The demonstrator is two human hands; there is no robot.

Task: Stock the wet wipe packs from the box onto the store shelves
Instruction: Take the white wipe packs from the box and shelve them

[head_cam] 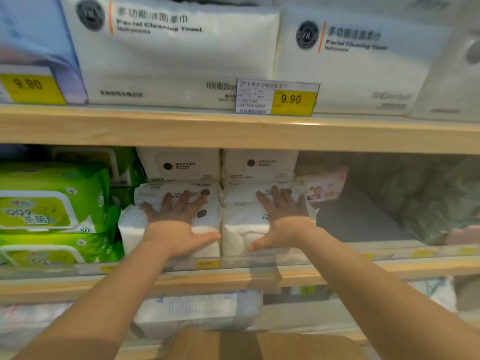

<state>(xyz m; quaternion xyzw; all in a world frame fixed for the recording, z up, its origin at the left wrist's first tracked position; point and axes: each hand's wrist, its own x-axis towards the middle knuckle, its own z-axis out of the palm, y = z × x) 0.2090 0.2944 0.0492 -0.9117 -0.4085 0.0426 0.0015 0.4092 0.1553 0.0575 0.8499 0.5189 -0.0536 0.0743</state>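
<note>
I see two white wet wipe packs side by side at the front of the middle shelf (337, 275), more white packs behind them. My left hand (179, 224) lies flat with spread fingers on the left pack (132, 227), and my right hand (280, 219) presses the same way on the right pack (241, 229).

If I push unevenly, I think the soft packs may tilt, or the right one may slide toward the small pink pack (324, 187) beside it.

The box (259, 345) is cut off at the bottom edge, so its contents stay hidden. The shelf's right side is hazy behind a clear guard.
</note>
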